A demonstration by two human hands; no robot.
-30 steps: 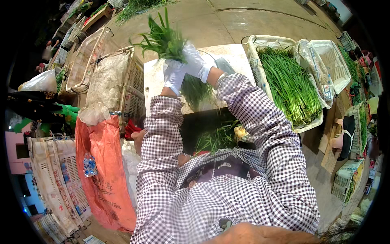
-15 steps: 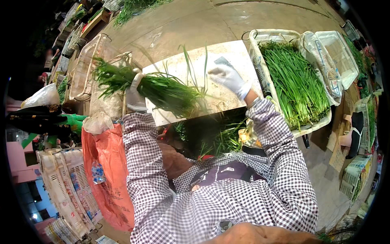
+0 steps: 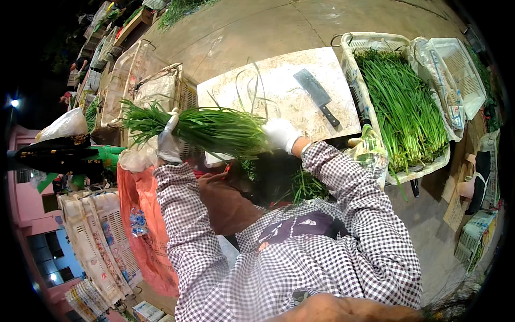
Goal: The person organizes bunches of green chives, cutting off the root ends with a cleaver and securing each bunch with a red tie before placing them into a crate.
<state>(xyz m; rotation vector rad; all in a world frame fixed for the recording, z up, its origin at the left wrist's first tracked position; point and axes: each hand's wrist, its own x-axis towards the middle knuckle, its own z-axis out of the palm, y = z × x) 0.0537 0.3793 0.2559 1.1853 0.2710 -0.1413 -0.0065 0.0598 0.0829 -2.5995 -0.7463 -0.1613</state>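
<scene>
A bundle of garlic chives (image 3: 220, 126) lies crosswise over the near left edge of the white cutting board (image 3: 279, 61). My left hand (image 3: 169, 137), in a white glove, is wrapped round the bundle left of its middle, with leafy tips fanning out beyond it. At the bundle's right end my right hand (image 3: 281, 134), also gloved, is closed on the stalk ends. A cleaver (image 3: 314, 88) with a black handle rests on the board, beyond my right hand. A few loose chive leaves (image 3: 256, 83) lie beside the bundle.
To the right stands a white plastic crate (image 3: 375, 37) full of chives, with another pale crate (image 3: 456, 75) past it. Left are more crates (image 3: 120, 80) and an orange-red sack (image 3: 145, 220). Below the board's near edge, cut greens (image 3: 308, 185) lie in a dark space.
My right hand has left the cleaver on the board and moved down and left to the bundle's end. The bundle, in my left hand, has swung more level.
</scene>
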